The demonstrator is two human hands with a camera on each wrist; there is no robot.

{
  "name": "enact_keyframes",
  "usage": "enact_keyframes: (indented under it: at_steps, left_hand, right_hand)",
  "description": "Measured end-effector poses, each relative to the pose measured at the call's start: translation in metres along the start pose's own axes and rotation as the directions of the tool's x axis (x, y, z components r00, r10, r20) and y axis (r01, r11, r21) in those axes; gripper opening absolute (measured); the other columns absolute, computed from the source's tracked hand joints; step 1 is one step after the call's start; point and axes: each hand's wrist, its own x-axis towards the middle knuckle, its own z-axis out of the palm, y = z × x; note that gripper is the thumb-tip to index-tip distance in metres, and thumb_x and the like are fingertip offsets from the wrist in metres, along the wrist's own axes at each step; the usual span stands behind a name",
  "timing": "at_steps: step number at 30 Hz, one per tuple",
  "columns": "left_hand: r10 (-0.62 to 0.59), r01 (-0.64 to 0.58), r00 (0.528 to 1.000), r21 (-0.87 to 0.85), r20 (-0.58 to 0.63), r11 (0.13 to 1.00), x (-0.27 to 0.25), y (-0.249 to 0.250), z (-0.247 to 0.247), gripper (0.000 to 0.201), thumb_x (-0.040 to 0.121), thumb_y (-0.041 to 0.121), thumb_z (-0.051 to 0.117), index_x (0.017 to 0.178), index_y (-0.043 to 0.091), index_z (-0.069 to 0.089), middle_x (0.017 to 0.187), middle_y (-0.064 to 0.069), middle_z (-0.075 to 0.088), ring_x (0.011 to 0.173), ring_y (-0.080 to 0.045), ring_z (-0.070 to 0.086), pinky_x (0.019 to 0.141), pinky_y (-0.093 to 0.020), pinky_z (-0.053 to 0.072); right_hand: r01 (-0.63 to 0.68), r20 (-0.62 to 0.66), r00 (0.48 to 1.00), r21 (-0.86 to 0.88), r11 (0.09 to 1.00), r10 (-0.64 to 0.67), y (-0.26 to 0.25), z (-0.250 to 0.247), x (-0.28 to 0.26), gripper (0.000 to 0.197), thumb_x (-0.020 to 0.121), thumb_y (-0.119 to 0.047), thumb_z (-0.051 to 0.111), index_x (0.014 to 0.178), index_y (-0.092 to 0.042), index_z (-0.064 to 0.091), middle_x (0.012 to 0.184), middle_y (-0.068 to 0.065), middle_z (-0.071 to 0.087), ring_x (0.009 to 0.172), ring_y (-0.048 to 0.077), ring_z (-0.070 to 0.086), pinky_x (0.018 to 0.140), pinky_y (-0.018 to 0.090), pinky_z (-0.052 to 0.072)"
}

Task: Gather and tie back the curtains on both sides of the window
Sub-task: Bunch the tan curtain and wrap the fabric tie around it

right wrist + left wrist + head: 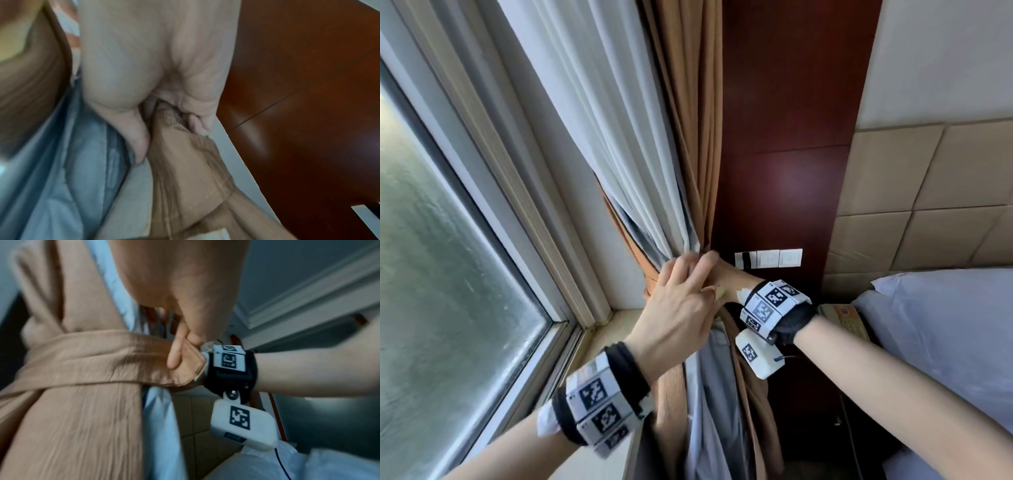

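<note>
A tan curtain (695, 102) and a white sheer curtain (602, 120) hang gathered into one bunch beside the window. A tan tie-back band (86, 360) wraps around the bunch. My left hand (688, 270) lies across the gathered point; in the left wrist view its thumb (174, 353) pinches the band's end. My right hand (717, 270) reaches behind the bunch, partly hidden by the left hand. In the right wrist view the right hand (164, 129) has its fingers curled round a bunch of tan fabric (185, 162); I cannot tell whether it is band or curtain.
The window glass (448, 274) and its sill (619, 318) are on the left. A dark red wood panel (791, 137) with a row of wall switches (768, 258) stands just behind the curtains. A telephone (842, 318) and a bed pillow (945, 325) lie on the right.
</note>
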Motion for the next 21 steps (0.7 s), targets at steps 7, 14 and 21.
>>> enact_keyframes:
  at_steps: [7,14,21]
  left_hand:
    - [0.035,-0.026,0.998,-0.161,0.056,0.987,0.004,-0.034,0.003,0.038,0.098,0.029,0.046,0.063,0.016,0.050,0.067,0.001,0.053,0.064,-0.023,0.053,0.072,-0.032,0.041]
    - [0.049,0.004,0.969,-0.216,0.241,0.976,-0.003,-0.044,-0.008,0.040,0.094,0.038,0.039,0.077,0.018,0.069,0.082,0.010,0.061,0.080,-0.007,0.055,0.084,-0.026,0.034]
    - [0.222,-0.167,0.941,-0.221,0.254,0.961,-0.010,-0.053,-0.026,0.031,0.075,-0.003,0.070,0.092,0.021,0.073,0.081,0.008,0.066,0.077,-0.012,0.058,0.079,-0.016,0.036]
  right_hand:
    - [0.142,-0.018,0.988,-0.277,0.950,-0.153,-0.003,-0.005,0.001,0.040,0.080,-0.028,0.061,0.053,-0.022,0.032,0.053,-0.009,0.036,0.052,-0.002,0.031,0.048,0.014,0.026]
    - [0.184,-0.086,0.976,-0.177,0.967,-0.202,0.003,0.001,0.001,0.045,0.080,0.003,0.055,0.048,-0.025,0.041,0.045,-0.010,0.040,0.043,-0.004,0.044,0.047,0.009,0.032]
    - [0.169,-0.059,0.983,-0.105,0.980,-0.175,0.008,-0.001,-0.003,0.027,0.082,-0.008,0.063,0.060,-0.024,0.061,0.046,-0.019,0.054,0.051,-0.009,0.050,0.052,0.006,0.034]
